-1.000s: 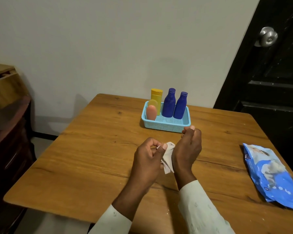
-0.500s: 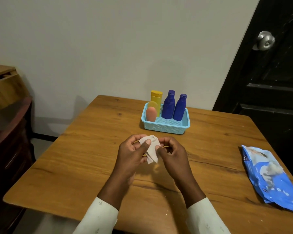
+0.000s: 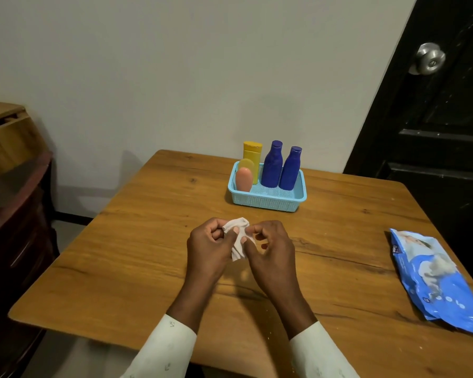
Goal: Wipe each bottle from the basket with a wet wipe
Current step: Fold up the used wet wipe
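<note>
Head view: both hands' grip, left hand (image 3: 208, 246) and right hand (image 3: 271, 249), pinches the half-hidden wet wipe (image 3: 238, 236).

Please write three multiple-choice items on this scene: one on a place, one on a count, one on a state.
1. Where does the blue wipes pack lie?
A. inside the basket
B. on the table's right side
C. on the floor

2. How many dark blue bottles stand in the basket?
A. one
B. two
C. four

3. How is the wet wipe held?
A. pinched between both hands
B. flat on the table
C. wrapped round a bottle

Answers:
1 B, the pack rests on the table near its right edge.
2 B, two dark blue bottles stand side by side.
3 A, the left hand and right hand both grip the crumpled wipe above the table.
</note>
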